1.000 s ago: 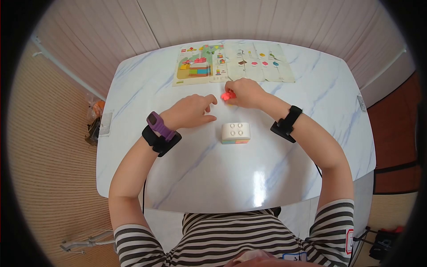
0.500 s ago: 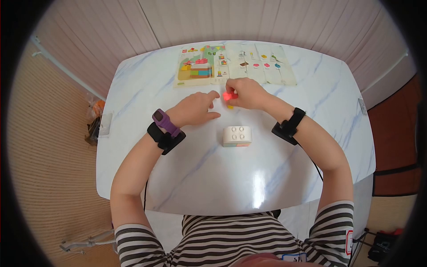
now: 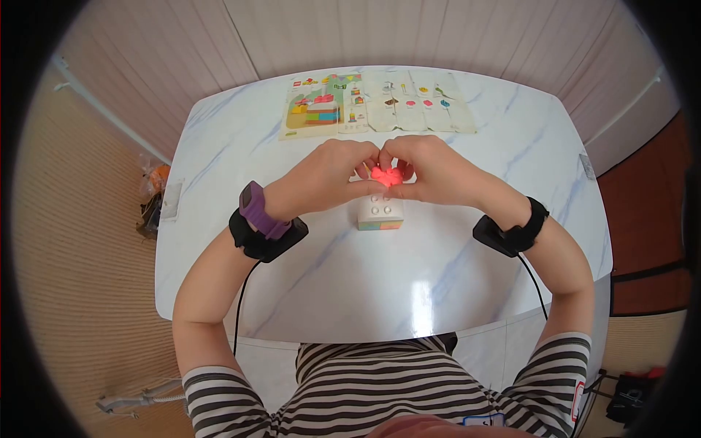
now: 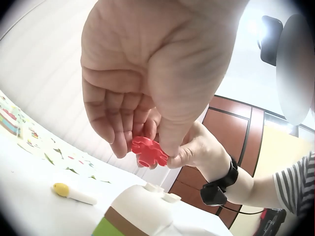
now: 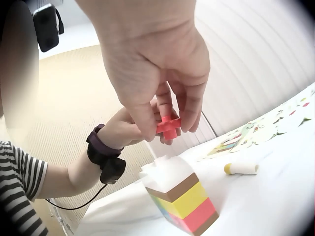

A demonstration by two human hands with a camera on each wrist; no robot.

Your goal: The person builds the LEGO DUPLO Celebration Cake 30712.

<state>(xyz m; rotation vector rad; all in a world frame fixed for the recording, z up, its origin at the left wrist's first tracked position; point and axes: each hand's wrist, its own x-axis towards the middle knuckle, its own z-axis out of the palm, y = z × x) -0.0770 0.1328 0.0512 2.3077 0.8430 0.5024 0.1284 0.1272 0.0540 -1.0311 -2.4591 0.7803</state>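
Observation:
A red flower-shaped toy brick (image 3: 387,176) is pinched between the fingertips of both hands, close over the stack. The left hand (image 3: 325,175) grips it from one side with thumb and fingers. From the opposite side the right hand (image 3: 442,174) holds it the same way. Below stands a stack of toy bricks (image 5: 182,201) with a white rounded top bearing studs (image 4: 158,189). Brown, yellow and pink layers show beneath that top in the right wrist view. A white candle piece with a yellow tip (image 4: 74,193) lies on the table beyond the stack.
An unfolded instruction sheet (image 3: 376,106) with pictures of bricks lies along the far side of the marbled white table (image 3: 241,131). A pale panelled wall (image 3: 409,33) rises behind it. Cables hang from both wrist cameras.
The right hand has brought the red flower brick nearer, from behind the stack to above it. The left hand has moved right, from loosely spread fingers to pinching the same brick.

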